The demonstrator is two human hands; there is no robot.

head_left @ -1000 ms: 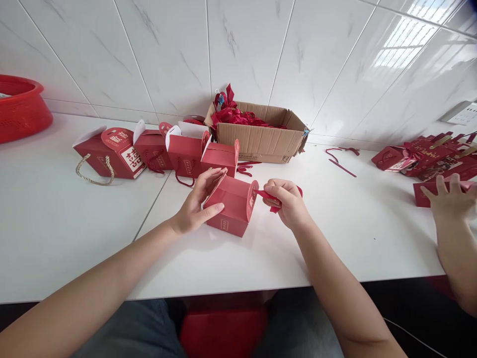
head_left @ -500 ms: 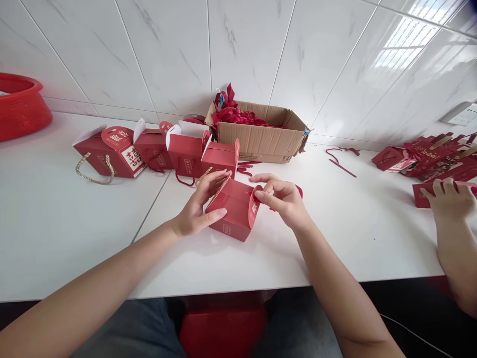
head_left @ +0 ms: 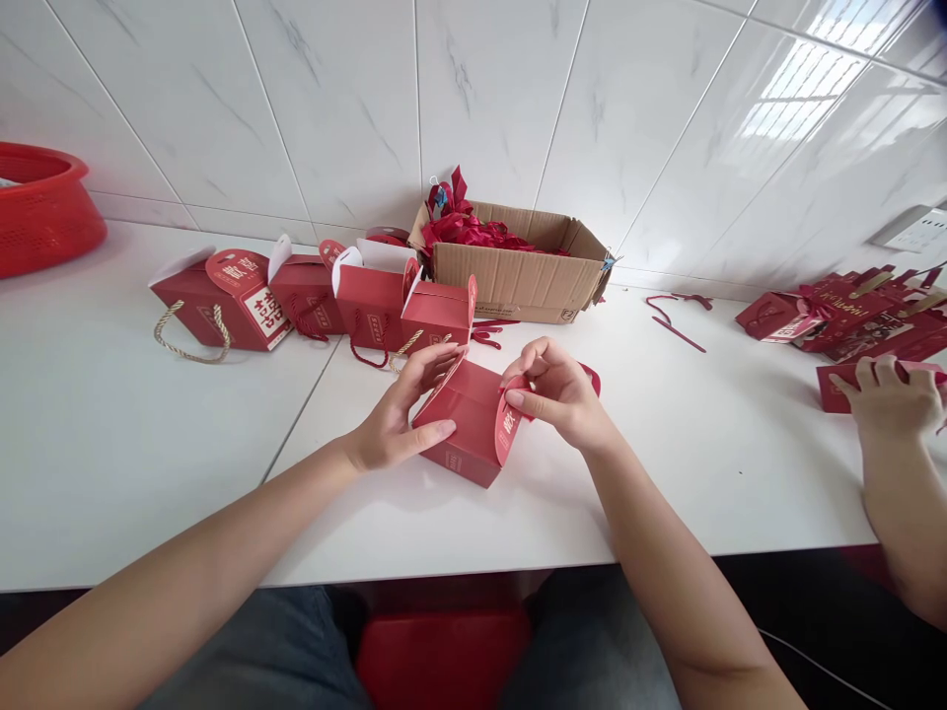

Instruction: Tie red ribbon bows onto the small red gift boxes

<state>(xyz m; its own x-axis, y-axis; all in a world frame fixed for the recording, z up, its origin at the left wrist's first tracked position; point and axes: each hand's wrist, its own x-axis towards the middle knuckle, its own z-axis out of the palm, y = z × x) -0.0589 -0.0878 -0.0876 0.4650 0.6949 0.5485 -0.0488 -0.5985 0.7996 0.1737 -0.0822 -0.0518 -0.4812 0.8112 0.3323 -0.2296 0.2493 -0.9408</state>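
A small red gift box point(head_left: 463, 404) with rounded end flaps stands on the white table in front of me. My left hand point(head_left: 403, 414) is wrapped round its left side, thumb on the near top edge and fingers behind the left flap. At the right flap point(head_left: 510, 424), which leans outward, my right hand point(head_left: 558, 394) pinches a red ribbon by the flap's top. Part of the ribbon point(head_left: 592, 378) shows behind that hand. My fingers hide where ribbon and flap meet.
Several red gift boxes point(head_left: 237, 301), some with cord handles, stand behind to the left. A cardboard box point(head_left: 518, 276) of red ribbons is against the wall. Loose ribbons point(head_left: 677, 335) lie right of it. Another person's hand point(head_left: 892, 394) rests on a box at far right. A red basket point(head_left: 51, 222) sits far left.
The right flap has tilted further outward, showing more of its printing. My right hand's fingers have drawn closer together at its top. The box has shifted slightly toward me and right.
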